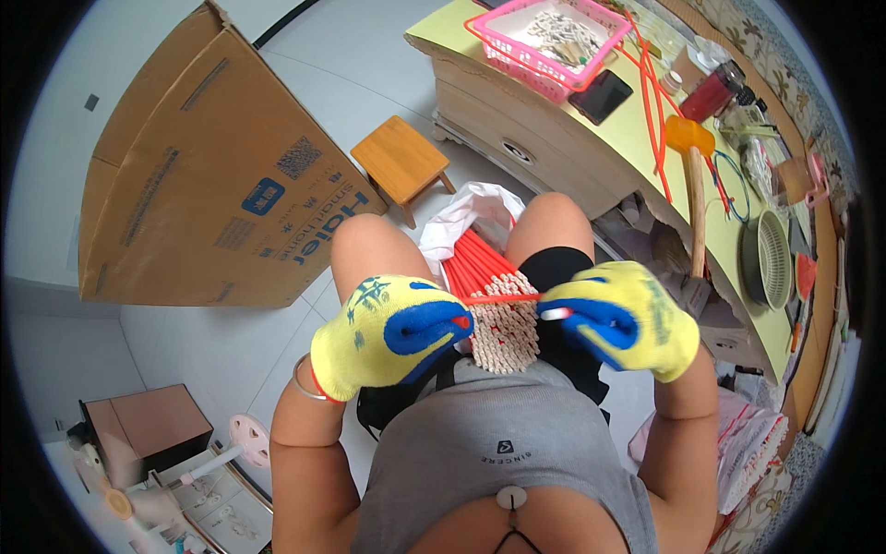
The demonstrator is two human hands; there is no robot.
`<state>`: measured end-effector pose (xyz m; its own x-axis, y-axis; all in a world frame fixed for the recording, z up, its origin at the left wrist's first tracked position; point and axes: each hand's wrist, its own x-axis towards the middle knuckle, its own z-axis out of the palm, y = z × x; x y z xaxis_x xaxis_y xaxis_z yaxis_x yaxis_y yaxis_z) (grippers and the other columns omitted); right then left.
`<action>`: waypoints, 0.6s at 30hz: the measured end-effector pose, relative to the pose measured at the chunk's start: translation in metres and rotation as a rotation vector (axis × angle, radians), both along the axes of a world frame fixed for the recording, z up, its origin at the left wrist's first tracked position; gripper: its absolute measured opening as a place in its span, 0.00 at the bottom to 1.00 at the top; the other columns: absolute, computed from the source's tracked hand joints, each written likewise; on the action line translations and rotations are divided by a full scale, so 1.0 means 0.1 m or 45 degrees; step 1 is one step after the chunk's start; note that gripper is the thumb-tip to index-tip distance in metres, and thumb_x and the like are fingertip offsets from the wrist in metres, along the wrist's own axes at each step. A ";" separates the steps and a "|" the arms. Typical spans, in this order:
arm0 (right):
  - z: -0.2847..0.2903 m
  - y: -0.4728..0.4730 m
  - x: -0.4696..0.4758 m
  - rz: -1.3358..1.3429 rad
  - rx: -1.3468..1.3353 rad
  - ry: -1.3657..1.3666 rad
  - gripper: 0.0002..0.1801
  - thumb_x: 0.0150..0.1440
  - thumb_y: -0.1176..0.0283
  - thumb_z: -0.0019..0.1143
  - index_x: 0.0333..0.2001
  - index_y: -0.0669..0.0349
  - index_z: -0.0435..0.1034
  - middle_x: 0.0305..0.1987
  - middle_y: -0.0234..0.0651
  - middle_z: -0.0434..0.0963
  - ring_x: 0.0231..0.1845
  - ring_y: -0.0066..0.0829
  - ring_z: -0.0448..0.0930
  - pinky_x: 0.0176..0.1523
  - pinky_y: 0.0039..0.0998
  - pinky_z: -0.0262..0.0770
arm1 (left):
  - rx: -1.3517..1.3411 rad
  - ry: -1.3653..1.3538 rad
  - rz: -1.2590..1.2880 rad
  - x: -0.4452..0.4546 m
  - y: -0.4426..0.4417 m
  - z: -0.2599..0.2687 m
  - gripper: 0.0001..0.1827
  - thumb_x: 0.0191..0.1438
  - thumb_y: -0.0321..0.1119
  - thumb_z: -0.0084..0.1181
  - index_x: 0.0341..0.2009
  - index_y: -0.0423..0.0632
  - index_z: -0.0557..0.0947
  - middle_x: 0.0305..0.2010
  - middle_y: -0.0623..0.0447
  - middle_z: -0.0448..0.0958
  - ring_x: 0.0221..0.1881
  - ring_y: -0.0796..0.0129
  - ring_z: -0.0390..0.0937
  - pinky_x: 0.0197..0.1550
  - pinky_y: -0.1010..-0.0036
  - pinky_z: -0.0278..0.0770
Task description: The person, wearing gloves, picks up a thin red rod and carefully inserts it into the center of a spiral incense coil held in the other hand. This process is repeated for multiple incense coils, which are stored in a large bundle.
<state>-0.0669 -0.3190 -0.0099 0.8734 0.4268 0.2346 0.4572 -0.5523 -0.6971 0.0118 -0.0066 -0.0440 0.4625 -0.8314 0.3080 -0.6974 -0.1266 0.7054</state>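
Note:
My left hand (391,336), in a yellow knit glove with blue palm coating, pinches a thin red tube (504,299). A short red end also shows at its fingertips. The tube runs across to my right hand (626,322), gloved the same way. Its fingers are closed on a small white piece (556,314) near the tube; whether the two are joined is hidden. Just beyond the hands, a bundle of red tubes (477,256) rests between my thighs in a white bag (477,194). Many of them have pale, bead-like ends (505,339) facing me.
A large cardboard box (208,159) stands at the left, near a wooden stool (400,156). On the pale green table (450,28) are a pink basket (547,41) of small white pieces, a phone (601,97), loose red tubes (654,131), an orange-headed mallet (692,138) and a strainer basket (765,260).

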 end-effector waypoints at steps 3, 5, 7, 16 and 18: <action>-0.06 0.21 0.06 0.169 -0.287 -0.171 0.17 0.51 0.70 0.62 0.47 0.57 0.76 0.32 0.41 0.80 0.30 0.43 0.81 0.35 0.35 0.75 | 0.122 0.019 0.010 -0.07 0.01 -0.01 0.23 0.50 0.29 0.63 0.53 0.51 0.82 0.54 0.52 0.81 0.52 0.57 0.79 0.55 0.66 0.76; -0.12 0.28 0.08 0.223 -0.291 -0.185 0.19 0.54 0.66 0.59 0.49 0.58 0.73 0.34 0.39 0.79 0.29 0.37 0.80 0.34 0.31 0.72 | 0.250 0.021 -0.023 -0.10 -0.03 0.08 0.25 0.49 0.30 0.62 0.56 0.53 0.82 0.56 0.54 0.80 0.55 0.58 0.77 0.57 0.65 0.74; -0.38 0.25 -0.01 0.173 -0.435 -0.322 0.19 0.56 0.65 0.57 0.52 0.55 0.72 0.42 0.34 0.80 0.36 0.32 0.81 0.38 0.29 0.72 | 0.207 0.001 -0.032 -0.11 -0.03 -0.01 0.26 0.49 0.29 0.61 0.56 0.54 0.81 0.56 0.55 0.80 0.55 0.58 0.77 0.57 0.65 0.73; -0.49 0.27 0.01 0.301 -0.337 -0.068 0.21 0.59 0.65 0.51 0.57 0.54 0.72 0.56 0.30 0.76 0.45 0.25 0.80 0.43 0.29 0.70 | 0.237 -0.081 -0.004 -0.17 -0.01 -0.03 0.26 0.49 0.31 0.59 0.55 0.58 0.82 0.56 0.58 0.79 0.56 0.59 0.76 0.58 0.64 0.72; -0.31 0.35 0.07 0.239 -0.321 -0.085 0.21 0.54 0.67 0.55 0.52 0.55 0.73 0.48 0.32 0.78 0.38 0.29 0.80 0.38 0.30 0.71 | 0.246 0.031 0.010 -0.17 -0.01 -0.03 0.26 0.48 0.32 0.60 0.55 0.58 0.82 0.56 0.58 0.79 0.56 0.59 0.76 0.58 0.63 0.71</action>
<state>-0.0597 -0.2838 -0.0409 0.7600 0.6312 0.1547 0.6075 -0.6056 -0.5140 -0.0053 -0.0077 -0.0469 0.4746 -0.8703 0.1314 -0.6788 -0.2669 0.6841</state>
